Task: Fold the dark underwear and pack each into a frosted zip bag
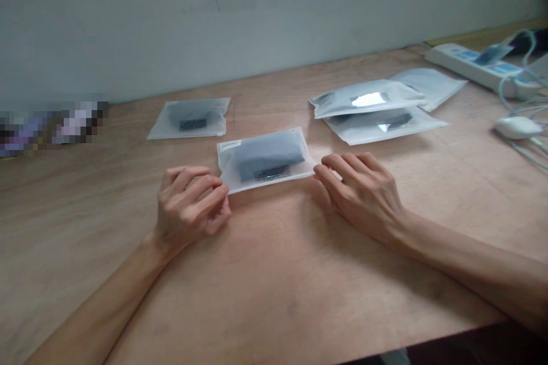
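A frosted plastic bag (269, 159) with a folded grey-blue item and a black printed label inside lies at the middle of the wooden table. My left hand (192, 202) pinches its near left corner between thumb and fingers. At the near right corner, the fingertips of my right hand (359, 191) are closed on the bag's edge. The near edge of the bag is stretched between both hands.
Another frosted bag (190, 118) lies at the back left. Several more bags (372, 97) overlap at the back right. Beyond them are a white power strip (483, 68), a white charger (518, 127) and cables. A wall (257, 17) borders the table (265, 296).
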{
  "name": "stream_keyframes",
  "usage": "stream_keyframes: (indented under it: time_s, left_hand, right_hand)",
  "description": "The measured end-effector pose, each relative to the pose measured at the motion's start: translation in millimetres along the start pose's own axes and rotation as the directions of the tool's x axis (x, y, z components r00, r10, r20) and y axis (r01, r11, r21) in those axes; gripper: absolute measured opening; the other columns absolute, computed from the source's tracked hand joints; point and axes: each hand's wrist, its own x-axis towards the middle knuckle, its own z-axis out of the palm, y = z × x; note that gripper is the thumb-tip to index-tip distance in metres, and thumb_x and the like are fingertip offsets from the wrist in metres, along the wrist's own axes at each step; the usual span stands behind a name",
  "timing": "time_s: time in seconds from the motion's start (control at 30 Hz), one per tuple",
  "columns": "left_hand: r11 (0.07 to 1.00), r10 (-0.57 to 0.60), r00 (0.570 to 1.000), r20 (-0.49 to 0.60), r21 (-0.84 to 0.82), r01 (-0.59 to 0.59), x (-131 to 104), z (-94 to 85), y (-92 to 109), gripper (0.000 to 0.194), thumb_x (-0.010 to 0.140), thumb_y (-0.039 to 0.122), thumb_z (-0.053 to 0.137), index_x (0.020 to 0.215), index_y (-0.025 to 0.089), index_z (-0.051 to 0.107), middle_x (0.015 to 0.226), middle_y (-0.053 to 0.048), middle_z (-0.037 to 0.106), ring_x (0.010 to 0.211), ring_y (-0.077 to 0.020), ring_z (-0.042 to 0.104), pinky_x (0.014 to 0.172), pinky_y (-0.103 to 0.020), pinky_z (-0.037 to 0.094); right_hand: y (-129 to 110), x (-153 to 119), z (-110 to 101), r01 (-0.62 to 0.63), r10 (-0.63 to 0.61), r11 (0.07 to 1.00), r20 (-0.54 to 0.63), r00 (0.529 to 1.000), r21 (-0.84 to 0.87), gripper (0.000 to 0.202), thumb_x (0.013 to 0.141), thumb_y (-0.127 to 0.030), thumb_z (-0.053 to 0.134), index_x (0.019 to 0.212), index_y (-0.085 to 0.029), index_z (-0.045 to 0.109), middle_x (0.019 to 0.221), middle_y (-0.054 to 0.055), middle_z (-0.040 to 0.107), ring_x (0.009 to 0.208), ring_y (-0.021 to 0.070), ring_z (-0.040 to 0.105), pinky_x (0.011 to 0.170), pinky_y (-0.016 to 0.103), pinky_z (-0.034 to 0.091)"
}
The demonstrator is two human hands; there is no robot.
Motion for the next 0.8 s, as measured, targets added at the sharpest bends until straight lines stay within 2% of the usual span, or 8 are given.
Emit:
stream_keyframes:
  time_s: [0.2,0.33,0.43,0.57,0.67,0.73,0.8]
  left_hand:
    - [0.999,0.006,1.0,0.002,-0.032,-0.006,-1.7,0.5,0.2,0.012,0.074,0.018,0.067,0.081,0.024,0.059,0.074,0.001,0.07,0.081,-0.0246,0.065,0.077,-0.044,0.045]
    - [0.999,0.007,1.0,0.023,-0.043,-0.006,1.2,1.0,4.2,0.012,0.08,0.027,0.071,0.084,0.021,0.062,0.08,-0.003,0.072,0.082,-0.0255,0.065,0.076,-0.043,0.045]
    - [0.999,0.033,0.999,0.033,-0.037,-0.032,3.5,1.9,6.7,0.014,0.083,0.027,0.075,0.085,0.019,0.064,0.083,-0.003,0.073,0.082,-0.0235,0.065,0.078,-0.04,0.045]
    - [0.996,0.078,0.995,0.063,-0.05,-0.074,4.8,3.3,9.0,0.011,0.085,0.024,0.076,0.084,0.021,0.065,0.084,-0.001,0.074,0.084,-0.0203,0.066,0.08,-0.037,0.045]
    - [0.994,0.097,0.993,0.067,-0.066,-0.092,4.7,3.9,10.2,0.009,0.087,0.017,0.073,0.087,0.022,0.066,0.086,0.0,0.075,0.084,-0.0186,0.067,0.08,-0.036,0.045]
    - [0.993,0.098,0.993,0.059,-0.079,-0.093,5.0,3.7,11.6,0.01,0.087,0.013,0.072,0.09,0.021,0.066,0.087,0.0,0.075,0.083,-0.0177,0.068,0.079,-0.035,0.046]
    - [0.992,0.089,0.996,0.023,-0.091,-0.087,5.5,3.0,14.4,0.011,0.087,0.012,0.072,0.089,0.02,0.065,0.085,0.0,0.075,0.08,-0.0168,0.068,0.078,-0.035,0.046]
  right_hand:
    - [2.5,-1.6,3.1,0.007,-0.007,1.0,-0.015,1.0,0.012,0.01,0.091,-0.009,0.059,0.088,-0.018,0.061,0.096,0.007,0.069,0.08,0.0201,0.056,0.076,0.034,0.037]
    - [1.1,-1.6,5.2,0.009,-0.008,1.0,-0.029,1.0,0.022,0.007,0.089,-0.012,0.063,0.085,-0.018,0.061,0.095,0.006,0.069,0.08,0.0204,0.054,0.076,0.035,0.038]
    - [-2.0,-0.7,4.2,0.04,-0.037,0.998,-0.054,0.998,0.058,0.004,0.09,-0.014,0.064,0.087,-0.017,0.064,0.093,0.007,0.069,0.08,0.0208,0.053,0.074,0.036,0.039]
    - [-4.8,0.5,3.5,0.14,-0.124,0.978,-0.108,0.986,0.154,0.008,0.09,-0.01,0.062,0.092,-0.014,0.068,0.092,0.008,0.069,0.08,0.0204,0.054,0.072,0.036,0.042]
    - [-6.0,1.4,3.7,0.255,-0.22,0.94,-0.168,0.961,0.227,0.015,0.094,-0.006,0.057,0.101,-0.012,0.069,0.094,0.01,0.07,0.082,0.02,0.058,0.071,0.036,0.047]
    - [-8.0,1.9,3.0,0.332,-0.278,0.902,-0.217,0.936,0.275,0.019,0.095,-0.005,0.054,0.106,-0.01,0.069,0.098,0.011,0.072,0.087,0.0205,0.062,0.073,0.036,0.052]
    - [-11.6,2.3,1.7,0.396,-0.326,0.858,-0.247,0.912,0.329,0.023,0.097,-0.005,0.052,0.112,-0.007,0.068,0.107,0.014,0.073,0.1,0.0223,0.065,0.082,0.038,0.057]
